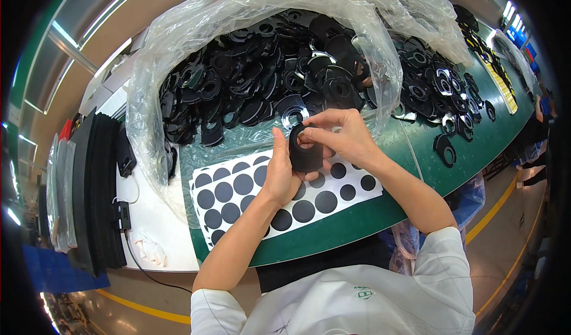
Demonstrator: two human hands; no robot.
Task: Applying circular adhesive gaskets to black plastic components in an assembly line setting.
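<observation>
- Head view: left hand (278,171) wrapped on the lower part of a black ring piece (306,160), thumb up its left side, other fingers mostly hidden; reads as the steady support.
- Right hand (347,134): thumb and forefinger pinched at the ring's upper right, probably for fine control. Can't tell if anything's between the fingertips.
- Ring piece is off the table (333,231), above the dot sheet's back edge.
- Dot sheet (303,210) lies by the table's near edge, presumably for short reach.
- Plastic bag (148,82) bunched round the main pile (250,79), likely corralling it.
- Second pile (428,91) sits toward the table's right end, clear of both hands.
</observation>
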